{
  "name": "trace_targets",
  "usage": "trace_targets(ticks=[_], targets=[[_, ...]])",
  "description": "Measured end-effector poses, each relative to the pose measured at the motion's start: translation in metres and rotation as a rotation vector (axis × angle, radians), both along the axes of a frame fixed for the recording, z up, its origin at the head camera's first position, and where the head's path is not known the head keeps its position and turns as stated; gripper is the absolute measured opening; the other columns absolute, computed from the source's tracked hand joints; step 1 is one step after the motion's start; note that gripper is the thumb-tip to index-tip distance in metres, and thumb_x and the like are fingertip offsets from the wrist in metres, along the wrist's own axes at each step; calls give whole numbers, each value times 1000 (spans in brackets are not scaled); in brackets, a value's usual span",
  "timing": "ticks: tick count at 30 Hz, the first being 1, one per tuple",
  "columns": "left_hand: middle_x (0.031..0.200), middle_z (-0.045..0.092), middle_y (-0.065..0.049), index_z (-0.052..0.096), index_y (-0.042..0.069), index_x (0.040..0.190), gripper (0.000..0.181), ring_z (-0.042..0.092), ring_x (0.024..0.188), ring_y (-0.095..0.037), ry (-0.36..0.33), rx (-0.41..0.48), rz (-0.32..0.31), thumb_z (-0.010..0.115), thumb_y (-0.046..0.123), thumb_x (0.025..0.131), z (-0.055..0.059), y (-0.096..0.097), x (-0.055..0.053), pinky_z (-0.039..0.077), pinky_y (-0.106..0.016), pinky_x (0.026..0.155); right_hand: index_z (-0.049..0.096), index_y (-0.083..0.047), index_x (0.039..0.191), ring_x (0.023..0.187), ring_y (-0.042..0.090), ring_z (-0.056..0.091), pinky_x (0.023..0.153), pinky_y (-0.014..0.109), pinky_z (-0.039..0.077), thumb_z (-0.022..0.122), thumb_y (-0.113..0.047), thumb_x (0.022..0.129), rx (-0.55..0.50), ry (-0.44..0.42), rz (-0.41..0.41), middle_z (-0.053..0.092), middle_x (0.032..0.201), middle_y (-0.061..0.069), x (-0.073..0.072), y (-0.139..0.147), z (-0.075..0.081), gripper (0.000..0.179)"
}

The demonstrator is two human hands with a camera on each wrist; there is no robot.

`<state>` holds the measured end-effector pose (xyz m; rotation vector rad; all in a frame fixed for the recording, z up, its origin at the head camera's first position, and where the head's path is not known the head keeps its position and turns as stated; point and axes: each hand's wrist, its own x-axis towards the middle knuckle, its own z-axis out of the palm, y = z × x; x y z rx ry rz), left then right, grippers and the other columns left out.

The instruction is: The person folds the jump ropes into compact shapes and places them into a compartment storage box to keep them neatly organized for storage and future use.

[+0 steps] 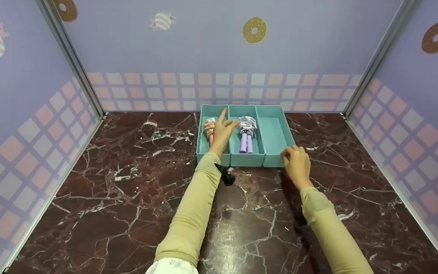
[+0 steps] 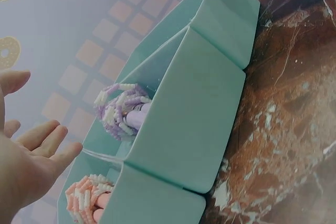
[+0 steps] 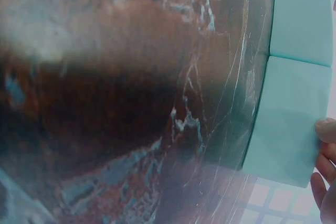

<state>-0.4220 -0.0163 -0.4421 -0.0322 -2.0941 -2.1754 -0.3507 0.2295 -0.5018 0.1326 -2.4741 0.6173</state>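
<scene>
A teal three-compartment box [image 1: 276, 161] stands against the back wall. A pink-and-white beaded jump rope [image 1: 208, 125] lies in its left compartment, partly hidden by my left hand [image 1: 223, 133]. This hand hovers over that compartment with fingers spread, holding nothing; in the left wrist view its fingers [image 2: 50, 142] are extended near the divider. The middle compartment holds a purple-and-white beaded jump rope [image 1: 246, 133] with two purple handles. At the box's front right corner my right hand [image 1: 297, 165] pinches the rim, the thumb [image 3: 326, 129] on the outer front face.
Dark red marbled tabletop [image 1: 127, 201] surrounds the box. Patterned purple panels rise behind [image 1: 219, 49] and at both sides, joined by metal corner posts. The box's right compartment [image 1: 274, 131] shows its bare floor. A small black device [image 1: 227, 177] hangs at my left wrist.
</scene>
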Motion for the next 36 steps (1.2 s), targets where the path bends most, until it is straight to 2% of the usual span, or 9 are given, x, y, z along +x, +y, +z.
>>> trace_targets(ticks=[8,13,18,21,30,36], targets=[[142,55,-22,29,19,156,72,53,134,-30,0,-33,-45,66,18,94,-1,-4,0,41,-44,115,73,-6,81,85,39,59,77,53,48,73,-4,83,14,2,1,67,86,13,0,5,-2,3],[142,56,-21,29,21,156,74,52,135,-29,-8,-35,-75,67,19,93,-1,-7,3,40,-43,116,72,-5,79,82,37,58,76,52,47,73,-2,83,20,32,25,66,82,14,1,6,-3,5],[142,55,-22,28,18,157,73,54,133,-29,7,-66,-114,65,19,94,-1,-14,7,38,-43,117,73,-5,81,83,37,58,75,51,48,74,-2,82,11,41,22,66,83,14,1,5,-5,4],[142,56,-22,28,19,157,72,56,132,-29,16,-130,-142,65,19,95,-4,-20,10,39,-43,116,73,-4,82,83,37,59,75,51,48,75,-4,82,12,36,16,66,84,13,2,3,-7,2],[146,52,-21,28,19,157,73,49,138,-32,127,-455,-237,66,27,95,-10,-40,15,46,-47,110,73,-4,82,81,37,59,71,51,49,72,-8,87,50,88,23,65,82,13,3,0,-10,7],[147,50,-23,30,14,156,74,51,136,-34,219,-658,-294,68,26,93,-6,-51,23,42,-48,113,73,-1,82,78,37,59,68,51,52,70,-6,88,165,125,91,64,80,15,6,0,-4,8]])
